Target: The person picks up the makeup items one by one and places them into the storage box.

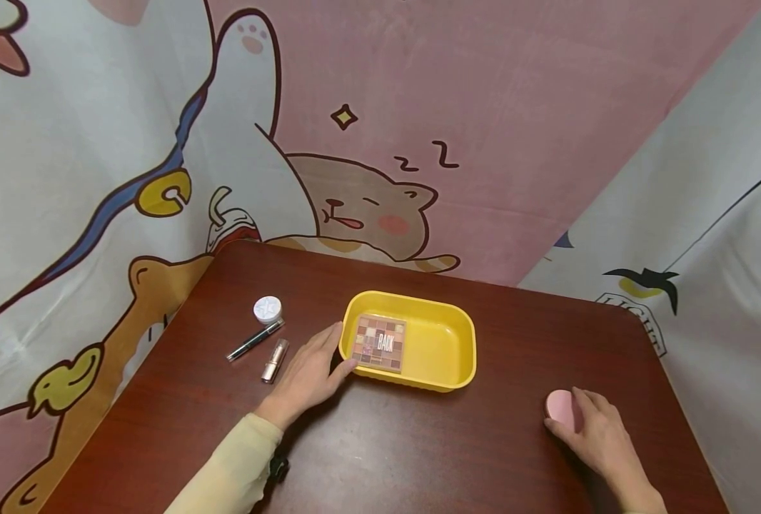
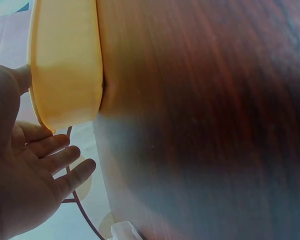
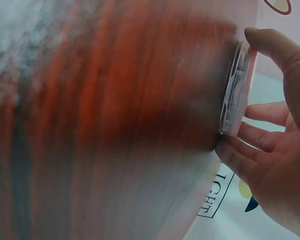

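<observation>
My right hand [image 1: 602, 432] grips a round pink compact [image 1: 562, 408] at the right side of the table, thumb on one side and fingers on the other. In the right wrist view the compact [image 3: 237, 90] shows edge-on, with a clear lower part, between thumb and fingertips. My left hand [image 1: 313, 368] touches the near left corner of a yellow plastic basket [image 1: 441, 385], its thumb at the rim and its fingers loosely straight along the end. Inside the basket, at its left, lies an eyeshadow palette [image 1: 378, 344] with "BACK" on its lid.
Left of the basket lie a round white jar [image 1: 268, 309], a slim dark pen-like tube [image 1: 255, 340] and a rose-gold lipstick tube [image 1: 275, 361]. A cartoon-printed curtain [image 1: 483, 143] hangs behind and beside the dark red wooden table [image 1: 380, 457].
</observation>
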Tool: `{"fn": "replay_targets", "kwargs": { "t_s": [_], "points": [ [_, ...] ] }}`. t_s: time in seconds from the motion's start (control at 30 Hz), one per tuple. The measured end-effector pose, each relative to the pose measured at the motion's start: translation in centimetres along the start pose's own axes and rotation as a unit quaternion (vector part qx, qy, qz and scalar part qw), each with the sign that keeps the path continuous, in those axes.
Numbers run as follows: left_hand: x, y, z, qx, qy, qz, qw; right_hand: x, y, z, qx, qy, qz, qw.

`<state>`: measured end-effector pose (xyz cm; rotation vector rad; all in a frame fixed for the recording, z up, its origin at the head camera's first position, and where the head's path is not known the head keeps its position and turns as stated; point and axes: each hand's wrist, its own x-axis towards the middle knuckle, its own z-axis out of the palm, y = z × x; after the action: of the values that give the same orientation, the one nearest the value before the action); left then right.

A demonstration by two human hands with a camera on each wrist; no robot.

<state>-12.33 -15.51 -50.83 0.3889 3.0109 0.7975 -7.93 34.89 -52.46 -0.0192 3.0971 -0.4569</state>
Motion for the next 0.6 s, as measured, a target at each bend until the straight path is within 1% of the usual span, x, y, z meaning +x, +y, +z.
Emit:
{"fn": "replay_targets", "kwargs": {
  "t_s": [0.3, 0.5, 0.6],
  "points": [
    [0.12, 0.16, 0.18, -0.004, 0.003, 0.002, 1.0000, -0.18, 0.24, -0.14, -0.002, 0.021, -0.007, 0.9997],
    [-0.11, 0.10, -0.04, -0.009, 0.012, -0.010, 0.9998, 0.00, -0.14, 0.07, 0.003, 0.008, 0.001, 1.0000],
    [-0.08, 0.07, 0.10, -0.007, 0.018, -0.001, 0.9998, -0.10, -0.23, 0.04, -0.001, 0.010, 0.008, 0.9999]
  ]
}}
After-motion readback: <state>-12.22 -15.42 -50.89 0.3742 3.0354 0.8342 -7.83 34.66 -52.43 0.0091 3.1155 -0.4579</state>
